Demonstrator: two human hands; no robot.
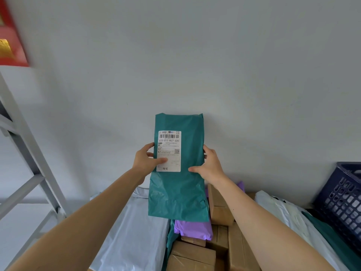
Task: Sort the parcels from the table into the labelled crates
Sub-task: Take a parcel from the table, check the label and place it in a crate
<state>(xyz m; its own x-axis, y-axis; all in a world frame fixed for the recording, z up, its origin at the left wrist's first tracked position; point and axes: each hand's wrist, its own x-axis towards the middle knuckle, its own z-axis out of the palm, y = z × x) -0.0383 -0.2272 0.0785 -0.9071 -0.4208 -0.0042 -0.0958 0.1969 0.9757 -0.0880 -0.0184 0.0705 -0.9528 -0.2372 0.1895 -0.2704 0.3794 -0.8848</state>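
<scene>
A person holds up a teal green plastic mailer bag (178, 173) in the centre of the frame, upright against a plain pale grey wall (195, 55). The bag is long, flat and rectangular, its thin film crinkled, most of all near the bottom edge.

A white paper shipping label (169, 151) sits on its upper left face, with a barcode, the code 033-011-R27-320 and a small square code. The finer print is too small to read.

The left hand (145, 159) grips the bag's left edge, thumb pressed on the label and fingers curled behind. The right hand (210, 165) grips the right edge the same way, its fingers mostly hidden behind the bag.

Below, partly covered by the bag and forearms, lies a pile of parcels: a smooth pale grey plastic mailer (134, 222), a purple plastic mailer (193, 229) and brown cardboard boxes (220, 208).

At the right edge a dark blue perforated plastic crate (343, 200) is cut off. At the left stands a grey metal frame (29, 153).
</scene>
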